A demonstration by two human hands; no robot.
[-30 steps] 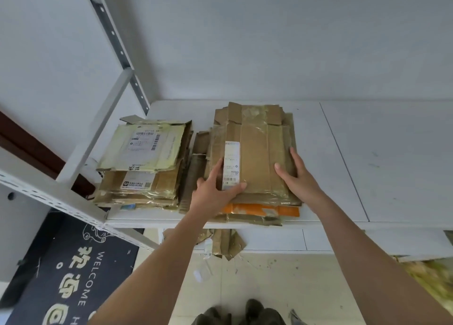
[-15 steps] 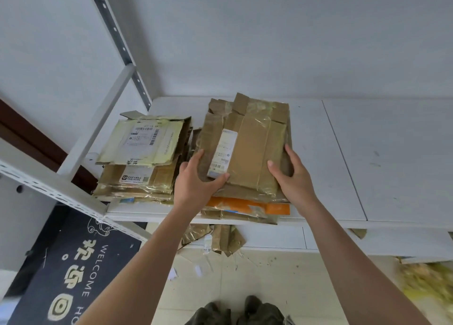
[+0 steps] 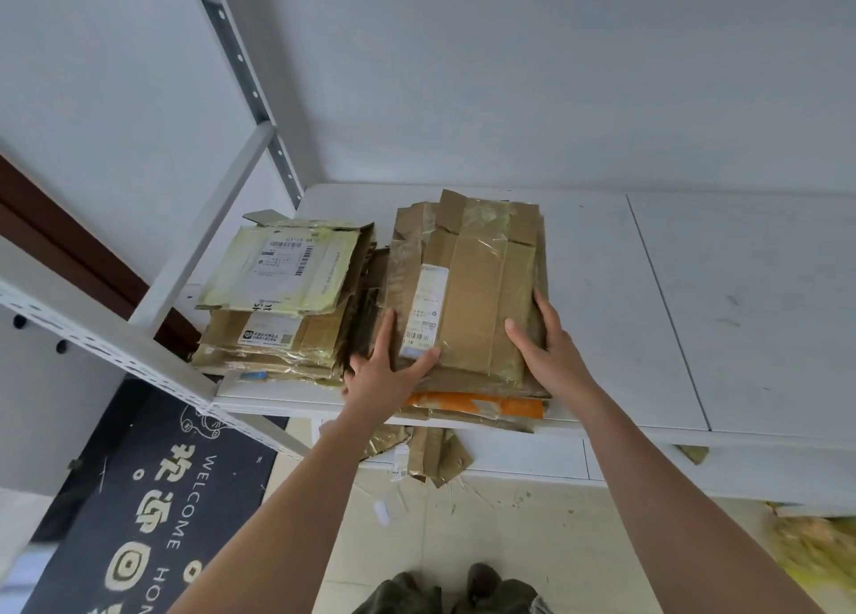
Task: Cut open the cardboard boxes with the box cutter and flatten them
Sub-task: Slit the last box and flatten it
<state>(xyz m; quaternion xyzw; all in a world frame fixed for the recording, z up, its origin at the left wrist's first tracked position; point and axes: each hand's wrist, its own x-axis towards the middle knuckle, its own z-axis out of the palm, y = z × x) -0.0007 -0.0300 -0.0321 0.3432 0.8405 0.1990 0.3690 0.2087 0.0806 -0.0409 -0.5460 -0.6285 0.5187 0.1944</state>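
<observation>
**Flattened cartons on white shelf, both hands on the top piece**

Item 1. Flattened cardboard box (image 3: 477, 284), brown, wrapped in glossy clear tape, white shipping label on its left half. Lies at centre frame on top of a stack of flattened cartons (image 3: 468, 412), which includes an orange-edged piece near the bottom. The stack sits at the front edge of the white shelf (image 3: 648, 312).

Item 2. Left hand (image 3: 384, 372), lower centre of frame, at the box's near-left corner. Thumb lies across the top by the label; the other fingers (image 3: 384, 331) run up along the left edge, extended rather than curled.

Item 3. Right hand (image 3: 551, 344), at the box's right edge. Fingers straight and spread, resting flat against the top and side; nothing is clasped.

Item 4. Second stack of flattened cartons (image 3: 278, 307), left of centre, just beside the first stack. Top piece pale yellow with barcoded labels.

Item 5. Cardboard and tape scraps (image 3: 431, 456), below the shelf's front edge, on a lower level.

Item 6. Dark doormat (image 3: 153, 511), lower left of frame, on the tiled floor, printed with "WELCOME" and large pale characters.

Item 7. White perforated shelf frame (image 3: 116, 340), running diagonally across the left of frame.

Box cutter: not seen in view
</observation>
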